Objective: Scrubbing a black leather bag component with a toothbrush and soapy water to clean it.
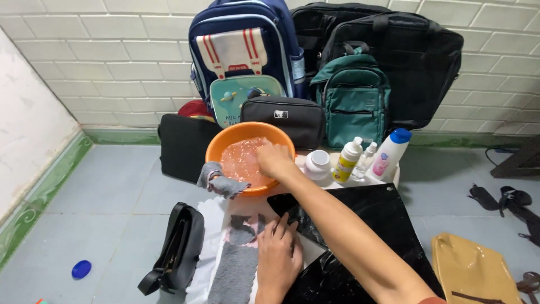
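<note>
My right hand point(274, 160) reaches forward into an orange basin point(220, 145) of foamy water, fingers dipped at its right side. A grey cloth point(216, 181) hangs over the basin's front rim. My left hand point(277, 253) rests flat on a glossy black bag point(360, 225) lying on the low table, beside a grey towel point(235, 264) spread on white cloth. Whether the right hand holds anything under the water is hidden.
Behind the basin stand a white jar point(318, 164), a yellow-labelled bottle point(346, 159), a small clear bottle point(367, 157) and a blue-capped white bottle point(390, 153). Backpacks and black bags line the wall. A black handbag point(177, 250), tan bag point(472, 270) and blue lid point(81, 269) lie on the floor.
</note>
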